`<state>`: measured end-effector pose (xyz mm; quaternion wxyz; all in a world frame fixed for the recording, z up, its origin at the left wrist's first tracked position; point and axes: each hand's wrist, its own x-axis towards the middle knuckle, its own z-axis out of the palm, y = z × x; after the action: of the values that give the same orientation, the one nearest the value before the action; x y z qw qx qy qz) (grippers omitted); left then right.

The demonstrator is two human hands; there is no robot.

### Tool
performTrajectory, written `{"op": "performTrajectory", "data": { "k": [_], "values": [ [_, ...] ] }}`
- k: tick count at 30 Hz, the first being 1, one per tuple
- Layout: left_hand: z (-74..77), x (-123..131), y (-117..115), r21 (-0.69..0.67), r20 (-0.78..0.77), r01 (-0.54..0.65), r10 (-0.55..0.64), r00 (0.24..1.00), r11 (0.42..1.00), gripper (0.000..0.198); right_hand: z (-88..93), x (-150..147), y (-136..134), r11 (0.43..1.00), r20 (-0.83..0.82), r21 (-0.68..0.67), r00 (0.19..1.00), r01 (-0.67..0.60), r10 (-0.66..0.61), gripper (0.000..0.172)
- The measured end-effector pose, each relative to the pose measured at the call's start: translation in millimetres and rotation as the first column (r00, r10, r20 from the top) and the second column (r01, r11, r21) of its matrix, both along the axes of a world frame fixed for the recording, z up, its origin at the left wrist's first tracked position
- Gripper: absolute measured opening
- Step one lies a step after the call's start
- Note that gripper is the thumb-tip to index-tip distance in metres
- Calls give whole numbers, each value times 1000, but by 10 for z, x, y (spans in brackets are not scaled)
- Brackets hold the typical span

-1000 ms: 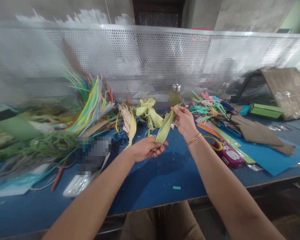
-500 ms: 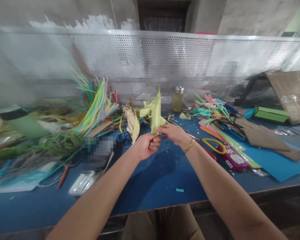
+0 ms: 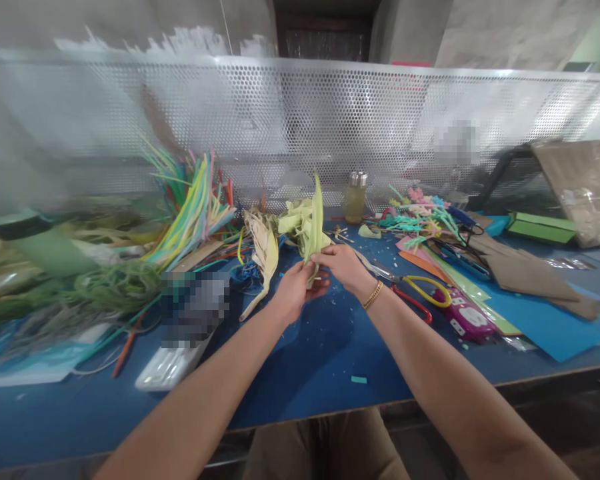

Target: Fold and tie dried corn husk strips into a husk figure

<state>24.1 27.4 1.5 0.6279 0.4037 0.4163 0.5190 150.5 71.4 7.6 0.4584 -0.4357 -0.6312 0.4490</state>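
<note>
Head view, blue table: I have a worn blue surface (image 3: 310,373) across the picture, sprinkled with pale crumbs, a teal scrap (image 3: 359,379) near its front edge.
Husk leaf: the pale green husk leaf (image 3: 317,223) stands nearly upright above mid-table, its base between the hands, its tip pointing up.
Left hand: I see the left hand (image 3: 297,290) with thumb and fingers closed on the leaf's base.
Right hand: the right hand (image 3: 343,265), a gold bracelet (image 3: 373,295) at its wrist, has thumb and forefinger pinched together on the same base.
Left of the hands: a dried husk piece (image 3: 266,250) lies near, with a bundle of coloured strips (image 3: 195,213) and green netting (image 3: 123,287) beyond.
Right of the hands: I get scissors (image 3: 384,272) with yellow and red handles, brown paper (image 3: 520,273) and a blue sheet (image 3: 555,333).
Panel: perforated metal (image 3: 330,120) spans the back, a silver-capped bottle (image 3: 355,203) before it.
Room: rough grey wall (image 3: 490,33) and a dark opening (image 3: 325,40) show above the panel.
</note>
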Motion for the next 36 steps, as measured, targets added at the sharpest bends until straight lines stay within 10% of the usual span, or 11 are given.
{"op": "performTrajectory", "data": {
  "k": [27,30,36],
  "values": [
    [-28,-4,20,87,-67,-69,74,995,994,16,-64,-67,12,987,-37,151,998,59,-54,27],
    [-8,-7,20,93,-66,-108,114,991,990,14,-3,-70,-30,927,-40,295,972,231,-230,43],
    [-1,-6,18,110,-113,-143,155,981,984,15,10,-63,-78,828,171,528,931,189,-322,17]
  ]
}}
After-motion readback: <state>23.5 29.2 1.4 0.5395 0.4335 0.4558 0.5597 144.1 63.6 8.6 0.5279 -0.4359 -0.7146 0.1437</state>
